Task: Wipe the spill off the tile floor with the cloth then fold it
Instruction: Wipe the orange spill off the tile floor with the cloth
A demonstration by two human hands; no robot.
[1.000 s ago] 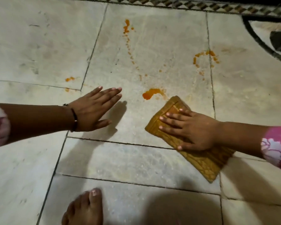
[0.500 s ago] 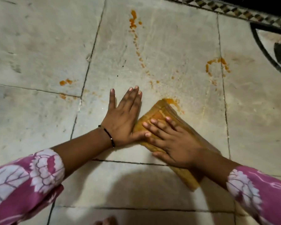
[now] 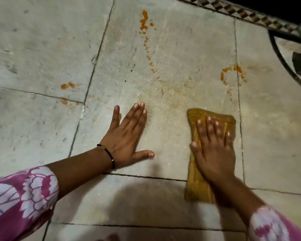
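A folded mustard-yellow cloth lies flat on the pale tile floor at the right. My right hand presses down on it with straight, spread fingers. My left hand rests flat on the bare tile to the left, apart from the cloth. Orange spill marks lie beyond both hands: a dotted trail running up the middle tile, a curved streak at the right tile seam, and small blobs at the left. A faint orange smear shows just beyond the cloth.
A dark patterned border runs along the far edge of the floor, with a black curved inlay at the far right. The tip of a bare foot shows at the bottom edge. Dark grout lines cross the tiles.
My right hand has slid the cloth to the right, away from my left hand. The orange blob that lay by the cloth's corner is gone, leaving a faint smear.
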